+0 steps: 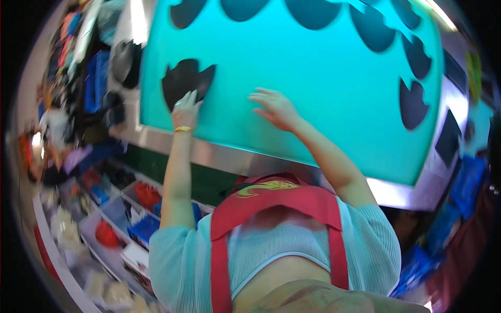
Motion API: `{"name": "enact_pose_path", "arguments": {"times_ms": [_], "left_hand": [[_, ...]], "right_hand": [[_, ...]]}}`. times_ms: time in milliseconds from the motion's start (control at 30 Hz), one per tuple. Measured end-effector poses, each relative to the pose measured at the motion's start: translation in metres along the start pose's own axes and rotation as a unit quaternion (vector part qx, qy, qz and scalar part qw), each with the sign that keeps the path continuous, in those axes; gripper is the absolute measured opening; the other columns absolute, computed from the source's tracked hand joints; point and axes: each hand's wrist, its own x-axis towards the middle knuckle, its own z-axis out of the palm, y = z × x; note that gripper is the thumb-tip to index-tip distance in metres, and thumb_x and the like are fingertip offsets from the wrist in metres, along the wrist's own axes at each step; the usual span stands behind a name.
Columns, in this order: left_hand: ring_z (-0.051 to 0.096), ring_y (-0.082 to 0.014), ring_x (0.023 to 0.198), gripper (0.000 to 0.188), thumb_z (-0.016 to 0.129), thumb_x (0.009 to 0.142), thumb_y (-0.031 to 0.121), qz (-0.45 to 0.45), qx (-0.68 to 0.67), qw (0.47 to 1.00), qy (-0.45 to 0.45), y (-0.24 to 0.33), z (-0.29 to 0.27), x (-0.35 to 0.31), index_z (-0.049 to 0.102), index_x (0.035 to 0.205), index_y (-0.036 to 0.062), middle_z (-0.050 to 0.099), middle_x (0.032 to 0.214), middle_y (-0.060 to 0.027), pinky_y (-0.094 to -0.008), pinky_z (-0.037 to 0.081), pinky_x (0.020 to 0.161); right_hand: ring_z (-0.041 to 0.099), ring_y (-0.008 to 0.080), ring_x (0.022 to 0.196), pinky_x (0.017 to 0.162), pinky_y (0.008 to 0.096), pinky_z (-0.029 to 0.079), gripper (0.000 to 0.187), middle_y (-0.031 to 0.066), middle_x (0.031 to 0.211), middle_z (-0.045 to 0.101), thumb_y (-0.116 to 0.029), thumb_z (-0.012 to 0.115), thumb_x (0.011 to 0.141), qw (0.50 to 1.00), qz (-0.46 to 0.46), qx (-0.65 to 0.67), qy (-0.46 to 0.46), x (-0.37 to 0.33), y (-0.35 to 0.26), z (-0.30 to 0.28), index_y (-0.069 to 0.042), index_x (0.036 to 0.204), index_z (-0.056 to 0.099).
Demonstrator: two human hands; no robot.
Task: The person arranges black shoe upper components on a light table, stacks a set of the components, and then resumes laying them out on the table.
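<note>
My left hand (186, 110), with a yellow band at its wrist, is at the lower edge of a dark, flat cut piece (186, 78). Its fingers are closed together on that edge. The piece has a rounded body and a jagged, pointed top; its material I cannot make out. It is over the left part of a bright turquoise work surface (292, 68). Farther right, my right hand (279, 109) hovers over the surface, its fingers apart and nothing in them. Similar dark pieces (313, 11) lie along the far edge and down the right side (413, 104).
A pale metal frame (389, 193) borders the surface. Another dark piece (448, 138) rests on its right rim. To my lower left are divided bins (104, 235) with red, blue and white items. Blue bags (464, 180) are at the right; a person (55, 125) is far left.
</note>
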Motion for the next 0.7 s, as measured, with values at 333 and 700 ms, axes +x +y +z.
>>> {"name": "enact_pose_path", "arguments": {"times_ms": [333, 700], "left_hand": [[0.065, -0.0221, 0.080, 0.019, 0.073, 0.084, 0.019, 0.280, -0.277, 0.916, 0.079, 0.165, -0.051, 0.039, 0.071, 0.103, 0.0151, 0.066, 0.084, -0.0037, -0.0362, 0.055, 0.065], [0.058, -0.0252, 0.112, 0.044, 0.079, 0.077, 0.031, 0.419, -0.368, 0.826, 0.085, 0.380, -0.062, 0.060, 0.067, 0.116, 0.0160, 0.062, 0.119, -0.0046, -0.0420, 0.047, 0.097]], "right_hand": [[0.063, 0.0302, 0.114, 0.095, 0.0412, 0.051, 0.046, 0.0137, 0.122, 0.066, -0.041, 0.062, 0.095, 0.935, 0.296, 0.101, 0.166, -0.043, -0.013, -0.021, -0.008, 0.128, 0.060], [0.069, 0.0183, 0.084, 0.077, 0.0325, 0.054, 0.040, 0.0114, 0.092, 0.073, -0.029, 0.081, 0.080, 0.763, 0.517, 0.025, 0.387, -0.157, 0.104, -0.179, 0.000, 0.105, 0.069]]}}
